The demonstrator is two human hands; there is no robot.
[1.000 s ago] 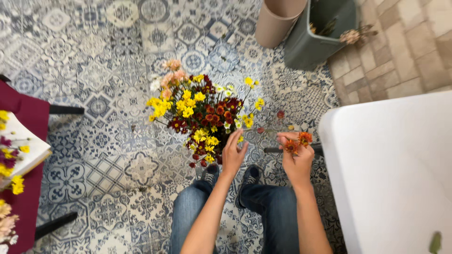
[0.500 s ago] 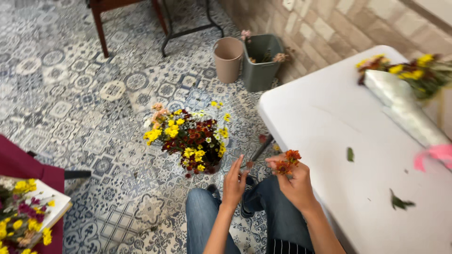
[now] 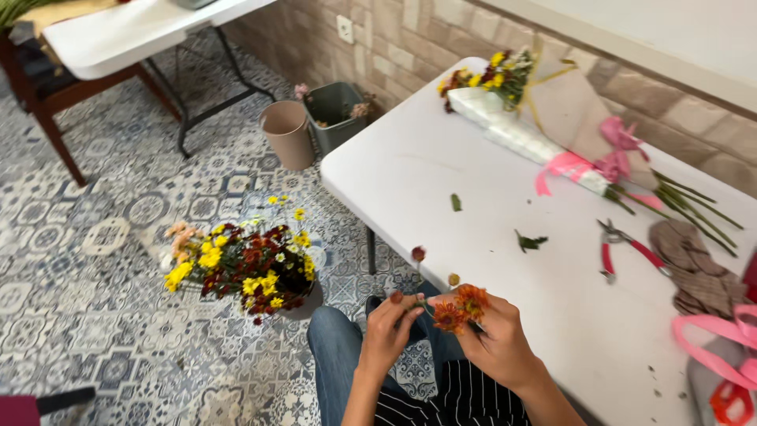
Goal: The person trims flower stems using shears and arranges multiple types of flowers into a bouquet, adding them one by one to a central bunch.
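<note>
The white table (image 3: 489,229) looks smooth, matt plastic. At its far edge lies a bouquet (image 3: 544,118) in matt brown paper with glossy pink ribbon. Near the right edge, metal pliers (image 3: 627,248) with glossy red grips lie beside a rough knitted cloth (image 3: 698,268).

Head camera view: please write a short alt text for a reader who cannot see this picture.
Both hands, left hand and right hand, hold a small orange flower sprig beside a white table. A wrapped bouquet and red-handled cutters lie on it; a flower bucket stands on the floor.

Small orange flower sprig (image 3: 460,308), several blooms, thin stem, held above lap
</note>
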